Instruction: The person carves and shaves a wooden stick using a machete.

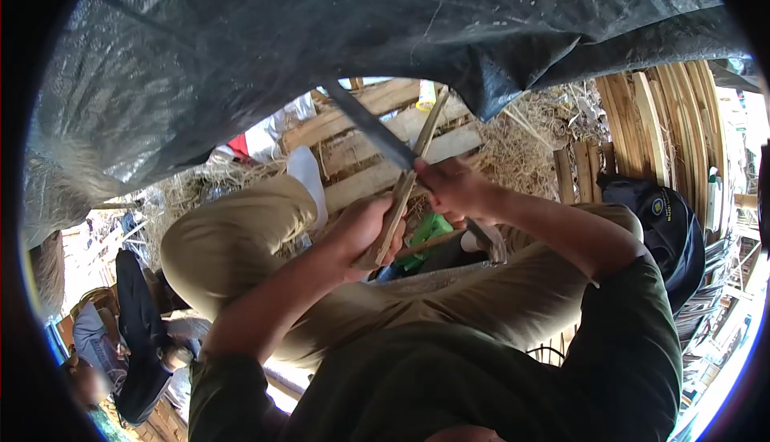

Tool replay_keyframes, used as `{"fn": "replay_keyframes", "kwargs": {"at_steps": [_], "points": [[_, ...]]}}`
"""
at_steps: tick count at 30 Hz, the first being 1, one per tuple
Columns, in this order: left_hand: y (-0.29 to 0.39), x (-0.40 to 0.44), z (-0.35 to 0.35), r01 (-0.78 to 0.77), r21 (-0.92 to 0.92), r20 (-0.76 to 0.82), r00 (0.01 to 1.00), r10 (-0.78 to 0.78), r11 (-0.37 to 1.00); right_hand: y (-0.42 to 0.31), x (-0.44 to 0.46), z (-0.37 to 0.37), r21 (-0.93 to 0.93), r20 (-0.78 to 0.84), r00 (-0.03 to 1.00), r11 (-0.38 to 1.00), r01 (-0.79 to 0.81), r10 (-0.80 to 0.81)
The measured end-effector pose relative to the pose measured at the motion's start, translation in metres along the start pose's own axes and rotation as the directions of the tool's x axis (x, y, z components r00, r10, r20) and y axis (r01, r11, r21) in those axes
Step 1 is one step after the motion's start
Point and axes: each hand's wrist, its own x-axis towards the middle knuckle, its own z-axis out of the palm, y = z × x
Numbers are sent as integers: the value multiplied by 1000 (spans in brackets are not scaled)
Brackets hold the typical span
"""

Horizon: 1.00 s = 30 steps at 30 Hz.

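Note:
My left hand (365, 229) is closed around the lower part of a split strip of wood or bamboo (425, 133), which slants up and away from me. In my right hand (459, 189) is a long knife (370, 127) with a dark, broad blade pointing up to the left. The blade crosses the strip just beyond my left hand and appears to touch it. Behind my right hand, the knife's rear end sticks out above my lap. A green plastic bag (433, 227) and another stick (433, 243) lie between my legs, partly hidden by my hands.
A black tarp (265, 33) hangs low across the front. Wooden slats (361, 153) and shavings (529, 149) cover the ground ahead. Stacked wood strips (666, 121) and a dark backpack (670, 225) are at the right. Another person (136, 338) sits at the lower left.

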Motion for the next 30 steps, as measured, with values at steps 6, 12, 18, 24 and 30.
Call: {"fn": "replay_keyframes", "kwargs": {"at_steps": [6,12,18,24,30], "points": [[0,1,-3,-32,-12,19,999,32,999,1,9,-26,-128,-57,998,992,6,-13],[-1,-10,4,-30,-17,47,998,30,999,6,-11,3,5,-4,990,990,140,-140],[5,-2,-1,22,-91,24,1000,-20,996,-4,-10,2,-25,-200,978,998,62,-66],[5,-5,1,34,-97,31,999,-31,995,3,-7,-10,69,-1,998,996,61,-61],[-3,-4,5,-13,-84,50,999,17,996,6,-28,15,209,5,990,969,136,-140]]}}
